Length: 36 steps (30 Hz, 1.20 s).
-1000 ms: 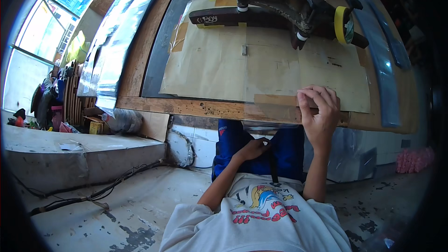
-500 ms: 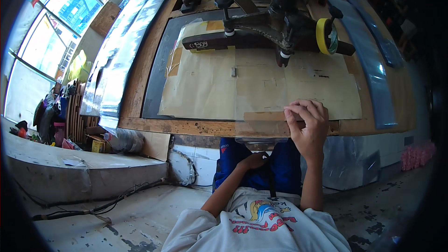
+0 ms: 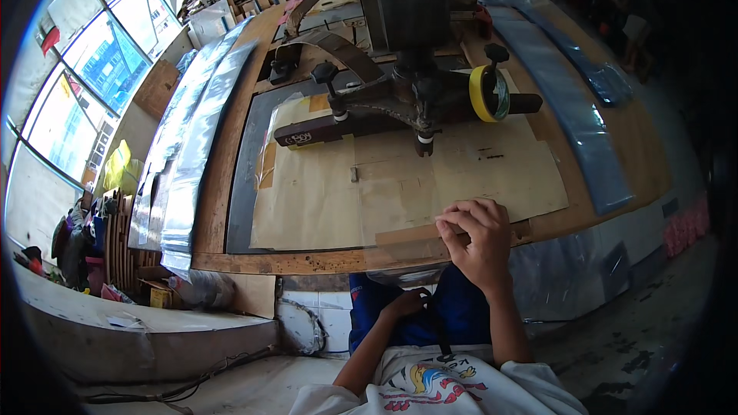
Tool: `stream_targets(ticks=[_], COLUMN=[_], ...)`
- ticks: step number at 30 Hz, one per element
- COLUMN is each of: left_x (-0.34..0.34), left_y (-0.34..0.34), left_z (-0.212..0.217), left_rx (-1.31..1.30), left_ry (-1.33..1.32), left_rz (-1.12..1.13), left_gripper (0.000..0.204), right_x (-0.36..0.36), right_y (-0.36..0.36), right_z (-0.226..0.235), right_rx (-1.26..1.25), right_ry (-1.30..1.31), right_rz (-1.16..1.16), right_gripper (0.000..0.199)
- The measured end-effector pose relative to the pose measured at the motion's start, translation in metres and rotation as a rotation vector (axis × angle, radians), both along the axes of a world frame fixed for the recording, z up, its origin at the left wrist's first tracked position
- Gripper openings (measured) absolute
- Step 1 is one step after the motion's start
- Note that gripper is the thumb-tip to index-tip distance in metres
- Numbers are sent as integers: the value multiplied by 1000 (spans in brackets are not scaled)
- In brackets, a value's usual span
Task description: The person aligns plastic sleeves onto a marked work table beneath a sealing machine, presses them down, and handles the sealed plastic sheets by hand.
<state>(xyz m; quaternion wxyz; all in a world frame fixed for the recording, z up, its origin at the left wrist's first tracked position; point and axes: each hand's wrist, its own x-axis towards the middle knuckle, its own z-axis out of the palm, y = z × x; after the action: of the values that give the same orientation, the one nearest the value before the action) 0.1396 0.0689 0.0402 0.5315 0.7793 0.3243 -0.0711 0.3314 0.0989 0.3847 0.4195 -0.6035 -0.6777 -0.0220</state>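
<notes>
My right hand (image 3: 478,238) is raised at the near edge of the worktable, thumb and fingers drawn together in a pinch. Whatever lies between its fingertips, if anything, is too small to make out. Beside those fingertips, a brown tape strip (image 3: 407,236) runs along the near edge of a pale yellowish sheet (image 3: 307,200). Clear film (image 3: 396,200) seems to lie across the sheet's middle. Low in front of my blue trousers, my left hand (image 3: 407,303) rests with its fingers curled, partly in shadow. Above the sheet stands a dark press head (image 3: 415,84) with a long dark bar (image 3: 307,134).
A yellow tape roll (image 3: 484,94) hangs on the press's right side. Stacks of clear plastic sheets (image 3: 201,142) lie along the table's left side, and bluish plastic strips (image 3: 569,107) along the right. Wood pieces and bags crowd the floor by the left windows.
The view has shifted, so table and press sit lower and further left in the picture. My right hand keeps its pinch beside the tape strip; my left hand stays in my lap.
</notes>
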Motion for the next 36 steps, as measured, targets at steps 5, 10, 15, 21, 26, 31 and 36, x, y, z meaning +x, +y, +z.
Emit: stream_targets(ticks=[5, 10, 15, 21, 26, 31, 36], left_x=[3, 2, -8, 2, 4, 5, 6], left_y=[2, 1, -4, 3, 1, 2, 2], left_z=[13, 32, 5, 28, 35, 44, 45], left_rx=[-79, -112, -78, -104, -173, -194, -189], left_ry=[100, 58, -13, 39, 136, 83, 47], left_rz=[32, 84, 78, 27, 190, 206, 203], left_gripper=[35, 41, 43, 38, 40, 45, 42], right_x=[-1, -1, -6, -1, -2, 0, -1], right_y=[0, -1, -1, -5, -4, -4, -5], right_z=[2, 2, 3, 5, 1, 2, 3], right_rx=[27, 5, 3, -3, 3, 30, 39], right_ry=[-1, -2, -12, -21, -31, -46, -34], right_rz=[1, -9, -19, -6, -6, -3, 2], right_gripper=[8, 8, 7, 9, 9, 9, 7])
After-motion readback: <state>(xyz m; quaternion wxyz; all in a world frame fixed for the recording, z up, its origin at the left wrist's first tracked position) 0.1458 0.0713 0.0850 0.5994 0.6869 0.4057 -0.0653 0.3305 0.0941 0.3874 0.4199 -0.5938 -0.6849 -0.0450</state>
